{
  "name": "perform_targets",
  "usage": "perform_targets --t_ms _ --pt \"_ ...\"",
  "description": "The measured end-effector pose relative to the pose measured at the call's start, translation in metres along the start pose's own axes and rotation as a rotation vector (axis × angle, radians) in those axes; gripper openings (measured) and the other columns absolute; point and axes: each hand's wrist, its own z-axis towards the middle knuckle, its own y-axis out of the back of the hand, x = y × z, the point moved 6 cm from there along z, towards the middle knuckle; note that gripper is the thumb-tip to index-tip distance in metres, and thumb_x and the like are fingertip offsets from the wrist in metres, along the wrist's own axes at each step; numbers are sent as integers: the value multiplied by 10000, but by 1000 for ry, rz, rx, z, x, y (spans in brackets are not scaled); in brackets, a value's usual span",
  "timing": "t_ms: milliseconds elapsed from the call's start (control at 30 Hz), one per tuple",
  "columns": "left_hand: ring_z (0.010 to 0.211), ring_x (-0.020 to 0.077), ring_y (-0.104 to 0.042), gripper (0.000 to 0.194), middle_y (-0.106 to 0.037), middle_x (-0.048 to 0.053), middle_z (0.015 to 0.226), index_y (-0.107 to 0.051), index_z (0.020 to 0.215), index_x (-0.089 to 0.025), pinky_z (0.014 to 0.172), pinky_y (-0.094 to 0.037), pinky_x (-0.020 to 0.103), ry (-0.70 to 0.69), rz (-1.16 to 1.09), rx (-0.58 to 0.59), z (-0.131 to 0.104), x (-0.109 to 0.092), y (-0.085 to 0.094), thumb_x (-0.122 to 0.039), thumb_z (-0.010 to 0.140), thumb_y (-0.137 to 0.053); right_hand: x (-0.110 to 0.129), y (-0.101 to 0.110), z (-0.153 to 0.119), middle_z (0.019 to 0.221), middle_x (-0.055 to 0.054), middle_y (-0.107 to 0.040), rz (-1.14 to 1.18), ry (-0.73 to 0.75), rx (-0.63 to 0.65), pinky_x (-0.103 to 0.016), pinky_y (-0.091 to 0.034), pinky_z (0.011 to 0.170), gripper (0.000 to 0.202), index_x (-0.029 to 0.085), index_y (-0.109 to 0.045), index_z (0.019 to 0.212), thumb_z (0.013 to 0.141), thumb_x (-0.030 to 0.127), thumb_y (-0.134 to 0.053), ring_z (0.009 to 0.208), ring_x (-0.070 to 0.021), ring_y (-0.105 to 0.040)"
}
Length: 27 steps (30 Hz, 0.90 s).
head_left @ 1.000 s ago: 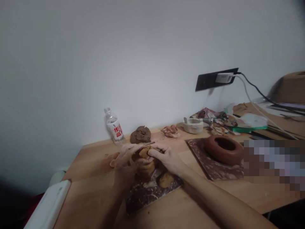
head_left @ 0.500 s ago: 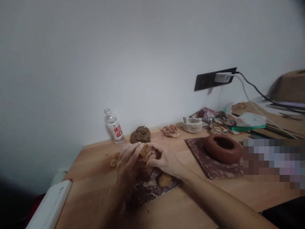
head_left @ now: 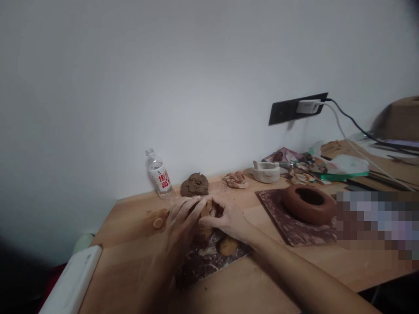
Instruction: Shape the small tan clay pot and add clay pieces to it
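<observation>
Between my two hands is a tan lump of clay [head_left: 206, 211], mostly covered by the fingers. My left hand [head_left: 183, 220] lies over its left side and top, fingers bent onto it. From the right, my right hand [head_left: 225, 218] curls its thumb and fingers around the clay. Beneath the hands is a dark, clay-smeared board [head_left: 203, 261]. A flat tan clay disc [head_left: 228, 246] rests on that board near my right wrist. Left of my left hand, a small pale round piece [head_left: 158, 223] sits on the wooden table [head_left: 121, 244].
By the wall stand a water bottle [head_left: 159, 174], a brown clay lump [head_left: 194, 185], crumpled reddish scraps [head_left: 235, 179] and a white bowl [head_left: 266, 172]. At right, a reddish-brown clay ring [head_left: 307, 205] lies on another board [head_left: 281, 218]. A white box-like object [head_left: 73, 279] is at the left edge.
My left fingers have shifted right and now cover more of the clay, whose round face showed before. The whole view has moved slightly.
</observation>
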Motion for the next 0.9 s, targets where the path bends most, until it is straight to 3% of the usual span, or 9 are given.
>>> perform_targets --t_ms 67,133,233,367,533,700,900 --pt "1137 254 -568 414 -676 112 1152 -514 1315 -192 1011 -419 404 119 -60 -34 0 13 3 -346 934 -466 -3 11 4 637 45 -546 72 -14 -122 -213 -374 508 232 180 -626 848 725 361 -701 540 -92 -458" --pt "1073 254 -608 417 -700 103 1097 -530 1302 -199 964 -450 403 331 -138 -21 -1 31 5 -379 932 -462 -9 23 9 602 41 -521 246 -29 -230 -210 -363 480 279 180 -588 749 800 453 -614 502 -84 -445" --pt "873 215 -675 380 -738 69 908 -582 1252 -200 817 -509 335 511 -268 59 -1 47 7 -362 928 -468 -24 37 18 604 30 -530 607 -86 -343 -179 -337 422 334 179 -541 675 785 481 -633 482 -66 -433" --pt "807 203 -679 384 -729 44 786 -598 1246 -184 779 -497 322 464 -368 145 3 43 7 -336 942 -420 -49 36 24 633 23 -574 930 -253 -378 -129 -328 363 278 174 -548 714 684 347 -764 478 -50 -447" --pt "861 212 -664 384 -734 67 855 -594 1255 -165 794 -482 339 342 -347 206 2 33 2 -287 945 -403 -69 29 22 556 33 -567 973 -340 -382 -117 -417 380 259 174 -552 714 722 340 -752 452 -53 -482" --pt "860 214 -670 362 -738 59 853 -601 1234 -165 835 -476 365 240 -289 229 7 24 2 -267 934 -425 -74 28 21 582 29 -603 996 -352 -373 -106 -447 394 225 174 -568 740 770 333 -724 449 -48 -511" --pt "803 223 -674 335 -750 60 870 -644 1171 -197 866 -486 397 264 -272 226 10 21 2 -255 886 -477 -70 24 20 574 27 -593 1034 -383 -334 -105 -444 383 201 167 -563 720 834 301 -661 424 -44 -504"
